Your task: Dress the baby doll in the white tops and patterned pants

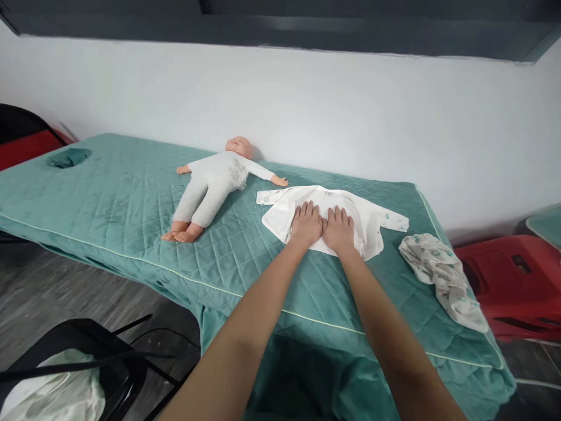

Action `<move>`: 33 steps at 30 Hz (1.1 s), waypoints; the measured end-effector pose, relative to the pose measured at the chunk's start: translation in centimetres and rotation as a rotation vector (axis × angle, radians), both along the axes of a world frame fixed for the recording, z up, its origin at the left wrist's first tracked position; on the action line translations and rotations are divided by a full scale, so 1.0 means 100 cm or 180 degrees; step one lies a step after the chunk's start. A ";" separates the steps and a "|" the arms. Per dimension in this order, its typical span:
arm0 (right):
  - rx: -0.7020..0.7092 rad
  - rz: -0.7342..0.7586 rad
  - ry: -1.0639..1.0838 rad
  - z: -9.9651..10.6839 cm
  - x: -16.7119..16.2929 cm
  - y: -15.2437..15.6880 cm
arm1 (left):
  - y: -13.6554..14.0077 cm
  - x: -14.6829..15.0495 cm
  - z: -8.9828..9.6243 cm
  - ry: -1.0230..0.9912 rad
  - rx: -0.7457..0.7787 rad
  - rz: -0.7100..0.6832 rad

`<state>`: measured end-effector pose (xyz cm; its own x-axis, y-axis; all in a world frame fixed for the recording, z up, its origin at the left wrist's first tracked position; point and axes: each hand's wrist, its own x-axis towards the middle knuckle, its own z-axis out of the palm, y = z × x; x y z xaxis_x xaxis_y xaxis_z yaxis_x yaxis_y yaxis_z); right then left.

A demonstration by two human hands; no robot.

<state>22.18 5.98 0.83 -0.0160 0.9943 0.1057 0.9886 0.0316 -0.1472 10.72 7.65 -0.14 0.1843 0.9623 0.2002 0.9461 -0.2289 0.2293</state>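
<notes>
A small white baby shirt [368,213] lies spread open on the green quilted bed, its sleeves stretched out to both sides with a faint print on them. My left hand [305,224] rests flat on the middle of the shirt, fingers extended. Close beside it my right hand [338,228] also presses flat on the cloth, the thumbs nearly touching. Neither hand grips the fabric. To the left of the shirt, a baby doll [210,181] with a white cloth body lies on its back, arms out, head toward the wall.
A crumpled printed cloth [442,278] lies at the right edge of the green bed [118,204], beside a red plastic chair [517,280]. The bed has a round hole [69,158] at its left end. A black chair [127,374] with pale cloth [65,389] stands at lower left.
</notes>
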 end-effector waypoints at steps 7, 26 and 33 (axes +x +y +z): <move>-0.0022 -0.0005 -0.0041 0.002 -0.001 -0.002 | -0.001 0.000 0.001 -0.0004 -0.0022 -0.0015; 0.0206 0.0131 0.0442 -0.003 0.003 0.000 | -0.007 -0.001 0.008 -0.0076 0.0212 0.0031; 0.0745 0.0260 0.2680 -0.003 0.012 0.003 | -0.017 -0.003 0.013 -0.0091 0.0629 -0.0185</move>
